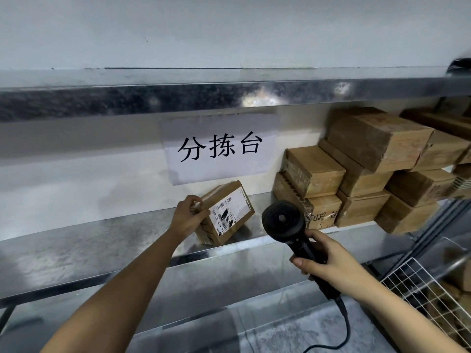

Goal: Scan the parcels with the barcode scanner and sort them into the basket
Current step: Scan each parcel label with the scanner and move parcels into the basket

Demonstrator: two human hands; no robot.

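A small brown cardboard parcel [230, 212] with a white barcode label stands tilted on the metal shelf [76, 250]. My left hand [187, 217] grips its left edge, label turned toward me. My right hand [331, 263] holds the handle of a black corded barcode scanner [284, 221], whose head sits just right of the parcel. A white wire basket [420, 294] with brown parcels inside shows at the lower right.
A stack of brown cardboard boxes [369, 169] fills the right side of the shelf. A paper sign [220, 149] hangs on the back wall. An upper metal shelf [178, 98] runs overhead. The scanner cable [344, 324] trails down.
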